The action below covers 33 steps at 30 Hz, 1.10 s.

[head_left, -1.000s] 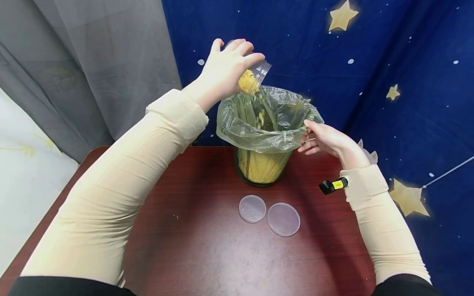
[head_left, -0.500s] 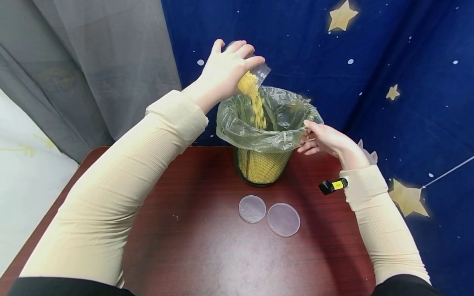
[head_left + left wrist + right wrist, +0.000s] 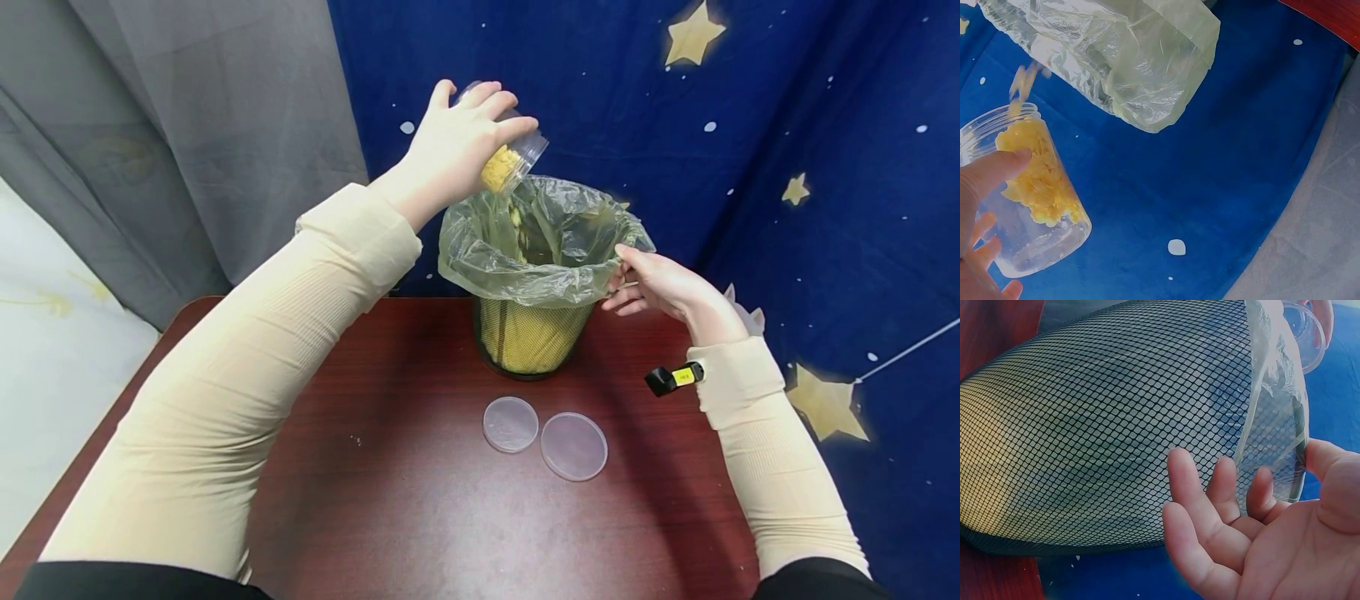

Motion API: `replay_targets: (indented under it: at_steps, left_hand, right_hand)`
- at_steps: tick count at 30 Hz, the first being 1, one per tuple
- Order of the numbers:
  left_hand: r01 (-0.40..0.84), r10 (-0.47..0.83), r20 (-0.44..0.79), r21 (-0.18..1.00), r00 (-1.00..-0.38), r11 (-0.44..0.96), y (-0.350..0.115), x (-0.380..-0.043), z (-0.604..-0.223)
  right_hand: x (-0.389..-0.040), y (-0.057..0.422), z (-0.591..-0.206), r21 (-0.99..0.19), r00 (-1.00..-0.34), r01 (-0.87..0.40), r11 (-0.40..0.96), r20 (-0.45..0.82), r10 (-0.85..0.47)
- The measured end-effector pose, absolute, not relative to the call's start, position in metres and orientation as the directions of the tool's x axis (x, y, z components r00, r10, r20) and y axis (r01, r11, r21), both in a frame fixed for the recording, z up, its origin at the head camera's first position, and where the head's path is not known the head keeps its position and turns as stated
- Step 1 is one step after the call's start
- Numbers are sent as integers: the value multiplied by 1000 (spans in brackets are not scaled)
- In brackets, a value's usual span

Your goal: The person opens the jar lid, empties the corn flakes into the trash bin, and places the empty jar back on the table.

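Observation:
My left hand (image 3: 459,143) grips a clear screw-neck plastic jar (image 3: 534,150) and holds it tilted, mouth downward, over a mesh wastebasket (image 3: 528,337). Yellow flaky pieces (image 3: 1038,178) fill part of the jar, and a few drop from its mouth into the basket. A translucent yellow-green bin bag (image 3: 536,287) lines the basket and folds over its rim. At the basket's right side, my right hand (image 3: 663,282) pinches the lined rim between thumb and index finger. In the right wrist view its other fingers are half bent beside the black mesh (image 3: 1116,425).
Two clear round lids (image 3: 511,423) lie side by side on the dark red table (image 3: 397,500) in front of the basket. Small crumbs (image 3: 356,440) dot the table's left part. A blue star-patterned curtain (image 3: 600,83) hangs behind, with a grey curtain (image 3: 247,100) to its left.
Half a second ago a thick stream of yellow pieces fell from the jar; now only a thin trickle falls. Both hands have stayed nearly in place.

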State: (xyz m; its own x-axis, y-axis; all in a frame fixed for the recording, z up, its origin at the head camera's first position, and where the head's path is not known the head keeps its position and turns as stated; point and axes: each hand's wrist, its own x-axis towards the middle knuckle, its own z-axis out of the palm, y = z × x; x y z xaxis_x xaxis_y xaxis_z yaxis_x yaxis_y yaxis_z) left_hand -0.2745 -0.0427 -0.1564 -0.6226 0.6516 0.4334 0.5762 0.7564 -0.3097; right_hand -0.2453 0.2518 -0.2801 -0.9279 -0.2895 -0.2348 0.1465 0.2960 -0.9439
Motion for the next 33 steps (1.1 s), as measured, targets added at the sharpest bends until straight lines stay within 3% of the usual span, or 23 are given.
replay_targets:
  at_steps: [33]
  left_hand:
    - [572,678,396,-364,-619,735,-39,-273,-152]
  right_hand:
    - [-248,251,-280,-946,-927,146,289,-233,-294]
